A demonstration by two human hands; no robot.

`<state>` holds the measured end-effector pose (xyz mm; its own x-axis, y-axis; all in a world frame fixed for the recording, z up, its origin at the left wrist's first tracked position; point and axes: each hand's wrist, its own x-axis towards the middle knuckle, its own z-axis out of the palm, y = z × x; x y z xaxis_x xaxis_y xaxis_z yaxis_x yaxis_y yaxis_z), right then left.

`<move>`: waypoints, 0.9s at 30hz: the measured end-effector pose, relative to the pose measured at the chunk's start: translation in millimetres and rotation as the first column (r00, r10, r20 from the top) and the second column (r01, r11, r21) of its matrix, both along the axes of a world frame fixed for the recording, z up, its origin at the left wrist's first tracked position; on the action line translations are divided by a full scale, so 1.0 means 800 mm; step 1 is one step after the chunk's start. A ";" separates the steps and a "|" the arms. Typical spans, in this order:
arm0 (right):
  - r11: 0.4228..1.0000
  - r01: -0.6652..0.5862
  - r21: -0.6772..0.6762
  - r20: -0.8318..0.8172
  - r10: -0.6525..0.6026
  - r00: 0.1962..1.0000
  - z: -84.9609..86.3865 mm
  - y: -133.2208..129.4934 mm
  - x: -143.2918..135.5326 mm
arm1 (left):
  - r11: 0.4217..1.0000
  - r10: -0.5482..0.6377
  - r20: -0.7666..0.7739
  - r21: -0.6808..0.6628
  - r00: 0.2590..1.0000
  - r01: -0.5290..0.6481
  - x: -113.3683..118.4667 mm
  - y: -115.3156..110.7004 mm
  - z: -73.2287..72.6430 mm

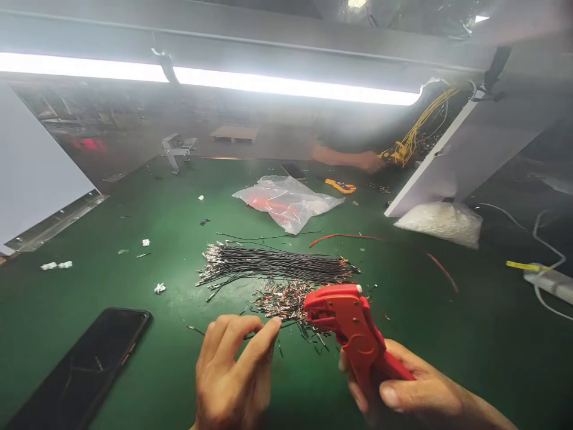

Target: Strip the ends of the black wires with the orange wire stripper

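Note:
My right hand (403, 391) grips a red wire stripper (349, 325) by its handles, its jaws pointing left. My left hand (235, 370) pinches a thin black wire (290, 324) between thumb and forefinger, its end reaching toward the stripper's jaws. Just beyond lies a bundle of black wires (273, 266) with bare metal ends, stretched left to right on the green mat (134, 215). A heap of short cut wire pieces (282, 298) sits between the bundle and my hands.
A black phone (85, 367) lies at the near left. A clear plastic bag (286, 200) with red parts, a loose red wire (344, 237) and a white bag (441, 222) lie further back. Across the table another person's hand (364, 160) holds yellow wires (414, 137).

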<state>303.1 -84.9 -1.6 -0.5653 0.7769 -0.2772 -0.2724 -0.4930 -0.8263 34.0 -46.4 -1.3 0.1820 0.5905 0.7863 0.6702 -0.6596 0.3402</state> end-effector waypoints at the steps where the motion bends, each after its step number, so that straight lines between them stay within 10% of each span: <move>1: 1.000 -0.008 -0.031 -0.029 0.007 1.000 -0.002 -0.001 -0.001 | 1.000 0.011 -0.002 0.000 1.000 -0.011 0.000 0.000 0.000; 27: 0.984 -0.160 0.074 -0.029 0.163 0.986 -0.009 0.005 -0.013 | 0.991 -0.105 -0.190 0.057 0.976 0.118 -0.008 0.004 -0.004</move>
